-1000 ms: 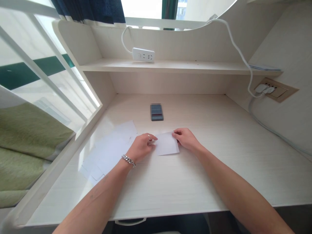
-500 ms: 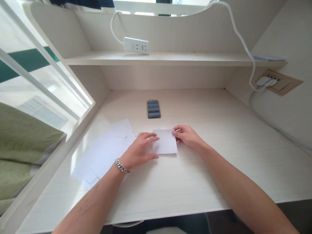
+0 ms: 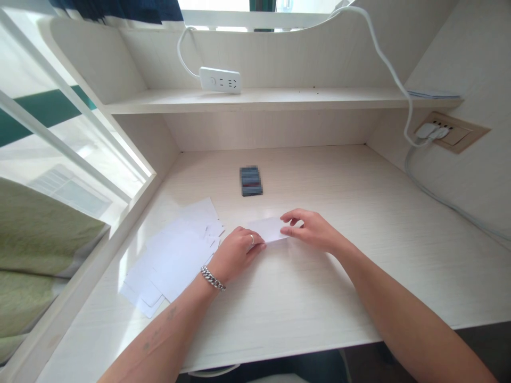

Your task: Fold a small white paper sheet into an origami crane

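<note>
A small white sheet of paper (image 3: 266, 229) lies between my hands on the desk. My left hand (image 3: 241, 251), with a ring and a chain bracelet, is closed with thumb and fingertips pinched on the sheet's near edge. It covers the left near corner. At the sheet's right side is my right hand (image 3: 305, 227), thumb and fingers apart around that edge, the thumb touching or just above the paper. The sheet looks shallow from front to back; whether folded or tilted I cannot tell.
Several loose white papers (image 3: 175, 252) lie to the left on the desk (image 3: 311, 303). A dark blurred rectangular item (image 3: 251, 181) sits behind the sheet. On the shelf (image 3: 279, 98) rests a white power strip (image 3: 220, 80). A cable (image 3: 393, 72) runs to the wall socket (image 3: 453, 132).
My left hand has gone from spread over the sheet's left side to pinching its near edge. The sheet now looks shorter front to back. My right hand's fingers have parted slightly.
</note>
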A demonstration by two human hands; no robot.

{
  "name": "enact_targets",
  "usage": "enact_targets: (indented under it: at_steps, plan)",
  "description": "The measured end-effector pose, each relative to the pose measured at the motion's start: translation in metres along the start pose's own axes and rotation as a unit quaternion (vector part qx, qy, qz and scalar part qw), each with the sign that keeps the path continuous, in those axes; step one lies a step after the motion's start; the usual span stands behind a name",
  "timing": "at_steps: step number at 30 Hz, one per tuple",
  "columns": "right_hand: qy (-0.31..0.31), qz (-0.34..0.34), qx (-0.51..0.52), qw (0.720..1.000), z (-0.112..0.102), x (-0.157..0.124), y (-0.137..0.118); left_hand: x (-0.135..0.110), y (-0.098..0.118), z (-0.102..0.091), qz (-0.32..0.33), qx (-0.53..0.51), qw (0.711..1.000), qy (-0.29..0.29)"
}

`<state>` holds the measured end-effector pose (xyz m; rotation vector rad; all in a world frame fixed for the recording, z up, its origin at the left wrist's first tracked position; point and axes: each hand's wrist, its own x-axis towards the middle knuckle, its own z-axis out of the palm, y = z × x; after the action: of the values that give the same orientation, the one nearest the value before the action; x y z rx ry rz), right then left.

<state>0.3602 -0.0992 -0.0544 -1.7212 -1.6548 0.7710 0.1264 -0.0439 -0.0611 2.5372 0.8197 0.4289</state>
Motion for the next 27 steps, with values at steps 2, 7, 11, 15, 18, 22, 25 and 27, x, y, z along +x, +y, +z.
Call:
enact_targets:
  at_steps: [2,7,11,15,18,22,25,27]
  plan:
    - [-0.077,-0.035,-0.012,0.996,0.003,-0.006,-0.002,0.001,0.002,0.000,-0.021,-0.004,1.000,0.003]
    - [-0.029,-0.018,-0.025,0.999,0.014,-0.001,-0.003,0.005,0.002,-0.001,-0.112,-0.012,0.993,0.018]
    - [-0.021,0.038,-0.032,0.999,0.016,0.006,-0.006,0.008,0.000,-0.003,-0.174,-0.075,0.981,0.035]
    - [0.003,0.048,-0.058,0.997,0.018,0.005,-0.009,0.008,0.000,-0.004,-0.190,-0.084,0.977,0.040]
    - [0.020,0.068,-0.080,0.994,0.021,0.002,-0.009,0.009,0.001,0.000,-0.216,-0.078,0.972,0.048]
    - [0.044,0.116,-0.060,0.990,0.024,0.002,-0.009,0.011,0.001,0.007,-0.247,-0.071,0.964,0.064]
    - [0.059,0.143,-0.034,0.987,0.025,0.002,-0.011,0.015,0.002,0.010,-0.256,-0.047,0.963,0.069]
    - [0.068,0.150,-0.029,0.986,0.025,0.002,-0.012,0.018,0.002,0.009,-0.266,-0.026,0.962,0.062]
